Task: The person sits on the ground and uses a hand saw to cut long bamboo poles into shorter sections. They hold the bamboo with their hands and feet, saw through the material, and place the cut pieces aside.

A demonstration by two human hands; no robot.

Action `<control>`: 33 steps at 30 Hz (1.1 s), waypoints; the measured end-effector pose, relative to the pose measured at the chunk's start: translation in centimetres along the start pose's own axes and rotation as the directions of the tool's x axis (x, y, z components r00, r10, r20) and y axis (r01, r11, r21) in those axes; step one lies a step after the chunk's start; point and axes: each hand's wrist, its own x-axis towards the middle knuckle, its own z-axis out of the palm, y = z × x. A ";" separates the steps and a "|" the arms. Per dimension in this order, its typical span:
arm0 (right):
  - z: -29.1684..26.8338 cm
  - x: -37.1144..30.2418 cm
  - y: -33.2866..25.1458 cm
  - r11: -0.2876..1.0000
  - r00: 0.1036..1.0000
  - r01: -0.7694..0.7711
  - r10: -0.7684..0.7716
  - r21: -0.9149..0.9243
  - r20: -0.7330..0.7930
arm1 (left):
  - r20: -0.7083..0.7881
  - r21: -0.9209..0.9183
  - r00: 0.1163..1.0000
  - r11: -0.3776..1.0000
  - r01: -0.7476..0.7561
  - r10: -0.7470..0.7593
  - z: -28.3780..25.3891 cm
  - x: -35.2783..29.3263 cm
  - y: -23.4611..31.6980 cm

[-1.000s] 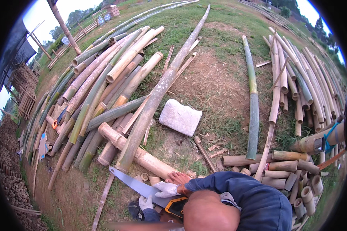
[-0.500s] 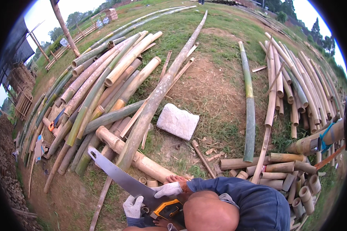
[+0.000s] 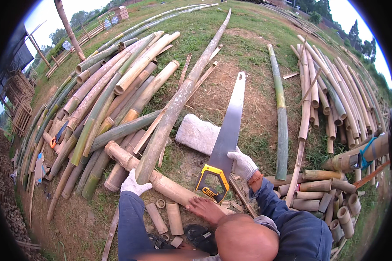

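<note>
short pieces [image 3: 175, 219] lie cut while the long pole [image 3: 179, 101] is laid, seemingly uncut, across a thick log [image 3: 172, 186], its end cupped by the left hand [image 3: 136, 183] and the saw's blade [image 3: 228, 135] pinched by the right hand [image 3: 243, 163].

I have the saw [image 3: 224, 141] in the right hand [image 3: 242, 162], gripped at the broad root of the blade, just above the handle. Its grey blade points away from me, tapering to a blunt tip with a hole in it; the closed handle, yellow and black, hangs at the near end, beside the log [image 3: 170, 185]. From here I see the pole [image 3: 175, 108], long, straight and mottled grey-brown, its thick near end over the log and touched by the left hand [image 3: 135, 183]. The log, pale tan and thick, lies slantwise under it.
</note>
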 end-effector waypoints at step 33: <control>-4.6 -1.9 7.6 0.101 0.939 -0.033 -0.338 -0.994 -0.066 | -0.049 0.273 0.847 0.809 0.521 -0.529 -3.0 -41.7 -24.1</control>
